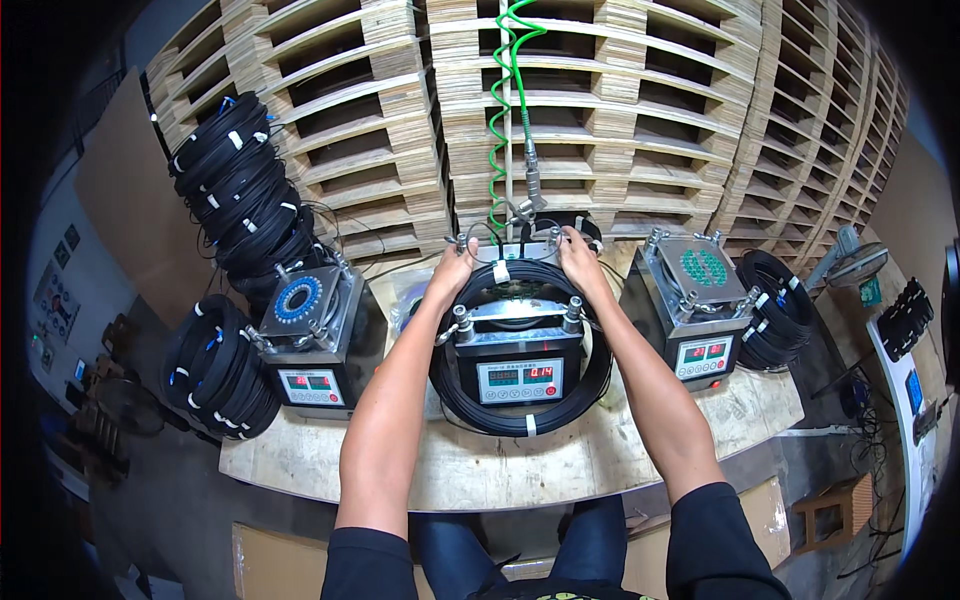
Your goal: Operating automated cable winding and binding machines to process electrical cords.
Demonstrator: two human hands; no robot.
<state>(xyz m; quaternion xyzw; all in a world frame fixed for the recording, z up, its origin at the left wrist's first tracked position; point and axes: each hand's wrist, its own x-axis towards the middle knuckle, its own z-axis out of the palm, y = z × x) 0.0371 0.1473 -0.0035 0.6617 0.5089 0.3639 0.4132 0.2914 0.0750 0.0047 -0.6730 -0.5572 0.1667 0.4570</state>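
In the middle of the bench stands a box-shaped metal testing machine (pixel 522 384) with a lit red display. A coil of black cable (pixel 606 372) with white ties rings it, lying around its front and sides. My left hand (pixel 454 270) is closed at the far left metal knob (pixel 462 243) of the machine. My right hand (pixel 579 260) is closed at the far right knob (pixel 554 236). The fingertips are partly hidden by the hands. Two near metal knobs (pixel 573 313) rise from the machine's front corners, untouched.
Similar machines stand left (pixel 299 303) and right (pixel 703 270). Black cable coils form a tall stack (pixel 238 190) at left; more coils (pixel 774 308) lie at right. Wooden pallets (pixel 600 110) rise behind. A green coiled air hose (pixel 497 120) hangs over the bench (pixel 480 480).
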